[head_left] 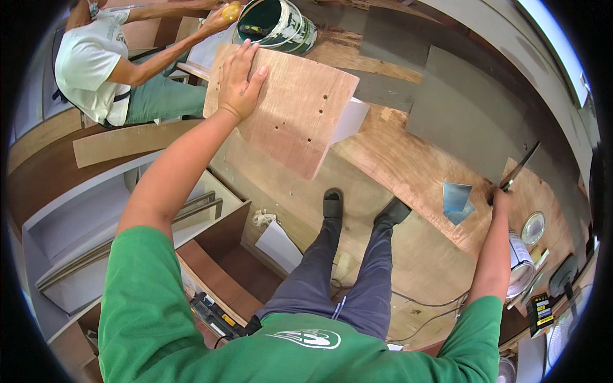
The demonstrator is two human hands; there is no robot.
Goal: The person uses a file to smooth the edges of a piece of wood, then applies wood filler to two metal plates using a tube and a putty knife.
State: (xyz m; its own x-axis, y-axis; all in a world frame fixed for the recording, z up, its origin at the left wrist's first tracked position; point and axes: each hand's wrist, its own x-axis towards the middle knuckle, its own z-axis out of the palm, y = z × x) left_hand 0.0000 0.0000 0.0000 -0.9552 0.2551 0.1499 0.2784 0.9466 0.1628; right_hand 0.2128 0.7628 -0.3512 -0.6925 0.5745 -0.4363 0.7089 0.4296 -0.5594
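Note:
My left hand lies flat on a plywood panel, fingers spread toward its far edge. The panel is tilted and has several small dark holes near its right and lower parts. Out to the right, my right hand is closed around the near end of a long, dark, pointed blade; its exact kind is unclear. Beside that hand, thin bluish metal plates lie on a plywood strip. A white sheet shows past the panel's right edge.
A co-worker at far left holds a yellow object near a paint-smeared bucket. Open drawers and cabinet parts stand at left. A tin, a round lid and cables are at right.

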